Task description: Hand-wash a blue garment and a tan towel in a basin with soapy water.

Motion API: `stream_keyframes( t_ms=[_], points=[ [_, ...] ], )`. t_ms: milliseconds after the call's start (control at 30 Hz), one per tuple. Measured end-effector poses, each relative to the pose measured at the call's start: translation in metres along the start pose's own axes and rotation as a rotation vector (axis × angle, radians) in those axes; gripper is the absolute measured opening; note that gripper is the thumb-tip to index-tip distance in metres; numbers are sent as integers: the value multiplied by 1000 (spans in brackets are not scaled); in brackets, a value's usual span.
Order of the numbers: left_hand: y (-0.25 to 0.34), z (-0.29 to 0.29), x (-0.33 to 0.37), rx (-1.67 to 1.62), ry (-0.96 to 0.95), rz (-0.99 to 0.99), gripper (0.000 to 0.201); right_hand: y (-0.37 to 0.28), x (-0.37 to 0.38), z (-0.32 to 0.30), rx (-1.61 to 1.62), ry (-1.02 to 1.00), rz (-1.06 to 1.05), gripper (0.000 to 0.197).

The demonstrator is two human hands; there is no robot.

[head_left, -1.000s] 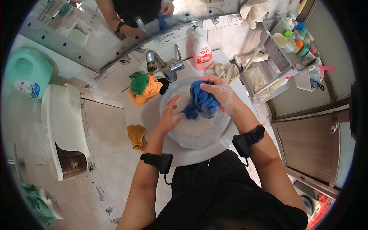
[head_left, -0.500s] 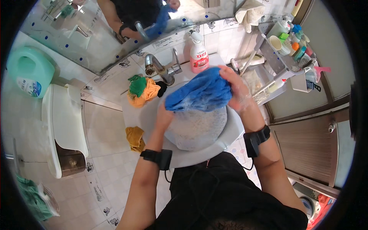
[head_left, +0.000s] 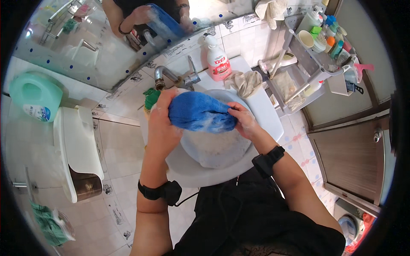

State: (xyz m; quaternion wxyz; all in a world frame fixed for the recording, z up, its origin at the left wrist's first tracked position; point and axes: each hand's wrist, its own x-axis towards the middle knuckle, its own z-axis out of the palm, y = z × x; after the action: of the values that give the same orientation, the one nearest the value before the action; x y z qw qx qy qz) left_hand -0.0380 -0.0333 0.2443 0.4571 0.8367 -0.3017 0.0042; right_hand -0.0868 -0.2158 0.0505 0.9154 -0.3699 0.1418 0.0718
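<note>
Left hand: fingers pinching cloth at one end
Right hand: fingers pinching the other, likely keeping it stretched
Basin: beneath, probably catching drips

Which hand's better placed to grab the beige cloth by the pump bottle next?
Right hand, probably: it's nearer the beige cloth; the left hand is farther left. Both hold the blue cloth.

The cloth is blue, streaked with white. The bottle at its 1 o'clock is white above and pink below; the jug at 9 o'clock is pale green.
</note>
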Motion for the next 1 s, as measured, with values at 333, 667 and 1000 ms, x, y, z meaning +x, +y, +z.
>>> stream_keyframes(
  t_ms=[333, 667, 1000],
  points=[
    [-116, 83, -10, 292, -231, -212, 47, 24, -7, -3, -476, 275, 203, 61],
    [-122, 91, -14, 104, -342, -171, 52, 45, 3, -3, -55, 367, 350, 58],
    [-8, -5, -13, -853, 29, -332, 56, 65, 28, 18, 563, 125, 311, 53]
  ],
)
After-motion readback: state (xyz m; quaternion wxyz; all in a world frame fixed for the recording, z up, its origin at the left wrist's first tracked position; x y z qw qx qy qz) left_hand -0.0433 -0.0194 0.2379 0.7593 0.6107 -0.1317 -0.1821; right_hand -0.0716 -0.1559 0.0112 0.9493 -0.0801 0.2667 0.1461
